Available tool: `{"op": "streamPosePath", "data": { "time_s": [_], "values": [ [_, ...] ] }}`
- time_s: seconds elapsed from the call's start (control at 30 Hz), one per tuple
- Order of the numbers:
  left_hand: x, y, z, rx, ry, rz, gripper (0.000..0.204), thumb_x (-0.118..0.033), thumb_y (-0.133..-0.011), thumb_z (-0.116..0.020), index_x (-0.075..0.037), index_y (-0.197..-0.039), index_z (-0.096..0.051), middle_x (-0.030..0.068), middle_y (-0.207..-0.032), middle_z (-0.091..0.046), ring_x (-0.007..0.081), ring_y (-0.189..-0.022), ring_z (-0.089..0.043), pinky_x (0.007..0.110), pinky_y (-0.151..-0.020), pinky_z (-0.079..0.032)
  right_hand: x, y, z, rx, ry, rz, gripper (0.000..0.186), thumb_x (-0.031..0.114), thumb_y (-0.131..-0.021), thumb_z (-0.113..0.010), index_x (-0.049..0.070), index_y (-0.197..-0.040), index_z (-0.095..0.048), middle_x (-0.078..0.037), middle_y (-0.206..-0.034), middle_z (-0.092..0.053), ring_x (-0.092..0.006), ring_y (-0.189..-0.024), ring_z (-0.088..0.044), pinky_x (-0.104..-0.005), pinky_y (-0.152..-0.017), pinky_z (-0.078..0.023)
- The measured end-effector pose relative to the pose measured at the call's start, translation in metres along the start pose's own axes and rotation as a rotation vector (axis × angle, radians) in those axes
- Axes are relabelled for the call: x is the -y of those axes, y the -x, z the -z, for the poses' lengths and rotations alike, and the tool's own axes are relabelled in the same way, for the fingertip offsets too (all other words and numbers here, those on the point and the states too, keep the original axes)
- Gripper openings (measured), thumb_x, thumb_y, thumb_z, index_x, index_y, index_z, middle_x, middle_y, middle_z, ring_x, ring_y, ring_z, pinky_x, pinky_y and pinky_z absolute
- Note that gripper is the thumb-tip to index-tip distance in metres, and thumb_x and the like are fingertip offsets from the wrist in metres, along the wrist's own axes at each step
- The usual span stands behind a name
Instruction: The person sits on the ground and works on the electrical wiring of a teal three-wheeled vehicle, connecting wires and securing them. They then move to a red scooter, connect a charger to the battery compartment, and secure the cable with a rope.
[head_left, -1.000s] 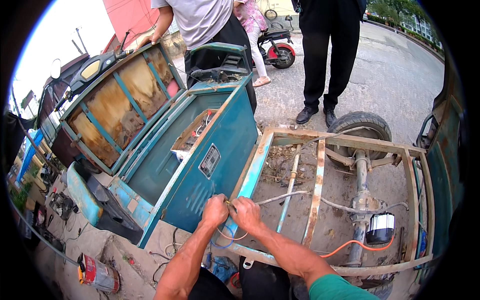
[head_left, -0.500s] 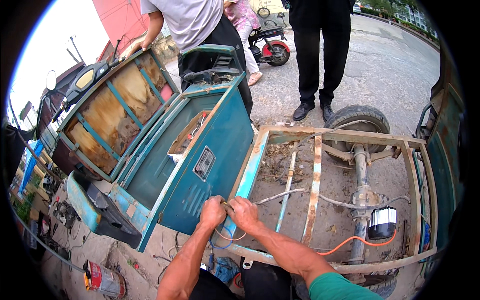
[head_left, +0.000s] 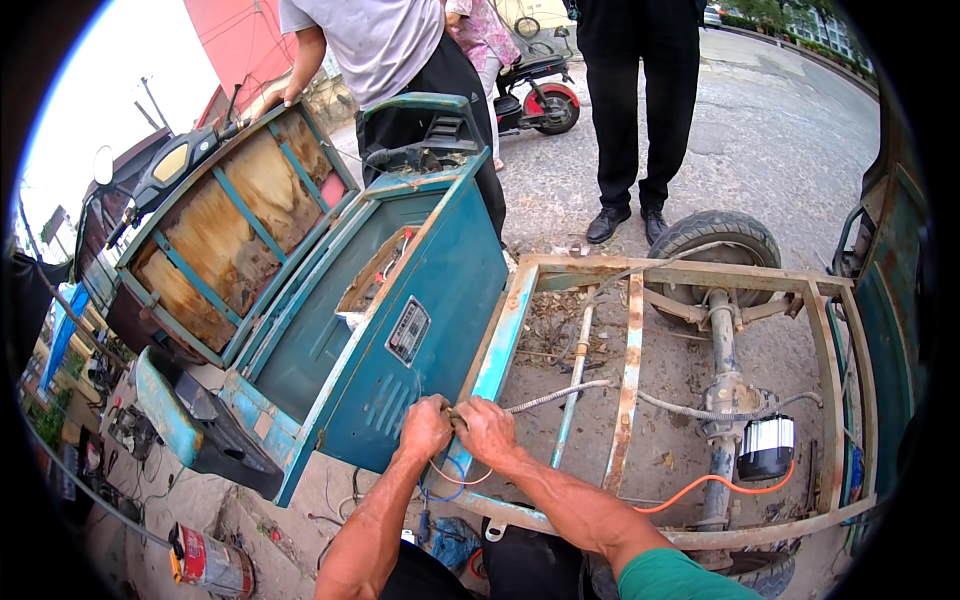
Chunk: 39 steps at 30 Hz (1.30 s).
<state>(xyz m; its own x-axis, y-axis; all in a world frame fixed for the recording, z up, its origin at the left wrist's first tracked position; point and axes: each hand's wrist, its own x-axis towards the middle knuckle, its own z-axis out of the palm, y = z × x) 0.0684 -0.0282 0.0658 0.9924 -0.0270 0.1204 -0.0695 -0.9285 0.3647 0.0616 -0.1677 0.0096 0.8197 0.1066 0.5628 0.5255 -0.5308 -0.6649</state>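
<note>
My left hand (head_left: 425, 427) and my right hand (head_left: 483, 430) are closed and nearly touching at the lower right edge of a teal metal body panel (head_left: 370, 375). Their fingertips pinch wiring, with a small yellowish piece between them, too small to make out. A grey corrugated conduit (head_left: 550, 398) runs rightward from there over the rusty metal frame (head_left: 632, 350). A thin pale wire (head_left: 471, 480) and a blue wire (head_left: 444, 495) loop below my hands. At the right, an orange cable (head_left: 680, 494) leads to a black and silver motor (head_left: 766, 447) on the axle (head_left: 720, 365).
A standing person (head_left: 360, 40) grips a raised rust-stained lid (head_left: 240, 230). Another person's dark-trousered legs (head_left: 640, 130) stand beyond the frame, near a tyre (head_left: 745, 230). Someone in pink (head_left: 480, 35) is beside a red-black scooter (head_left: 540, 100). A dented can (head_left: 210, 560) stands lower left.
The view has shifted slightly. The leg of the person in pink has moved back, largely behind the nearer person. My hands stay closed in much the same place on the wiring.
</note>
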Motion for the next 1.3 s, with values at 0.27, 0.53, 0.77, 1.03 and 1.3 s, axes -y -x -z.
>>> {"op": "streamPosePath", "data": {
  "time_s": [0.27, 0.53, 0.77, 1.03, 1.3],
  "values": [
    [0.000, 0.000, 0.000, 0.013, -0.006, 0.008, 0.022, -0.010, -0.085, -0.059, 0.002, -0.099, -0.071, 0.0240, -0.103, -0.070, 0.0399, -0.098, -0.067, 0.046, -0.089, -0.052, -0.001, -0.001, -0.002, -0.014, 0.025, -0.025, 0.014, 0.018, -0.078, -0.074, 0.007, -0.083, -0.067, -0.011, -0.083, -0.063, -0.0320, -0.082, -0.066, -0.0473, -0.066, -0.053],
    [-0.002, -0.001, 0.001, 0.018, -0.006, 0.014, 0.021, -0.011, -0.086, -0.058, 0.001, -0.097, -0.071, 0.0237, -0.102, -0.070, 0.0401, -0.098, -0.067, 0.047, -0.088, -0.052, 0.003, -0.003, 0.003, -0.042, -0.012, -0.006, 0.014, 0.018, -0.078, -0.074, 0.008, -0.085, -0.067, -0.011, -0.083, -0.063, -0.0327, -0.083, -0.066, -0.0482, -0.067, -0.053],
    [0.004, -0.001, -0.002, -0.005, -0.005, -0.012, 0.021, -0.011, -0.085, -0.058, 0.000, -0.096, -0.071, 0.0231, -0.100, -0.070, 0.0400, -0.097, -0.067, 0.047, -0.088, -0.052, 0.002, -0.002, -0.002, -0.030, 0.038, -0.016, 0.014, 0.019, -0.079, -0.074, 0.008, -0.084, -0.066, -0.010, -0.082, -0.062, -0.0317, -0.082, -0.066, -0.0474, -0.066, -0.053],
    [0.000, 0.000, 0.001, 0.014, -0.004, 0.002, 0.021, -0.011, -0.085, -0.058, 0.000, -0.097, -0.071, 0.0244, -0.100, -0.070, 0.0411, -0.097, -0.066, 0.048, -0.087, -0.052, 0.000, -0.001, -0.005, -0.098, -0.008, -0.004, 0.017, 0.019, -0.075, -0.077, 0.009, -0.084, -0.067, -0.010, -0.082, -0.063, -0.0315, -0.081, -0.066, -0.0466, -0.065, -0.053],
    [0.003, 0.000, 0.000, 0.029, 0.012, 0.001, 0.021, -0.011, -0.086, -0.058, 0.000, -0.098, -0.071, 0.0251, -0.102, -0.069, 0.0425, -0.098, -0.066, 0.050, -0.087, -0.052, 0.000, -0.003, -0.005, -0.031, 0.054, -0.016, 0.016, 0.018, -0.074, -0.078, 0.010, -0.083, -0.068, -0.009, -0.083, -0.063, -0.0318, -0.080, -0.066, -0.0465, -0.065, -0.053]
  ]
}}
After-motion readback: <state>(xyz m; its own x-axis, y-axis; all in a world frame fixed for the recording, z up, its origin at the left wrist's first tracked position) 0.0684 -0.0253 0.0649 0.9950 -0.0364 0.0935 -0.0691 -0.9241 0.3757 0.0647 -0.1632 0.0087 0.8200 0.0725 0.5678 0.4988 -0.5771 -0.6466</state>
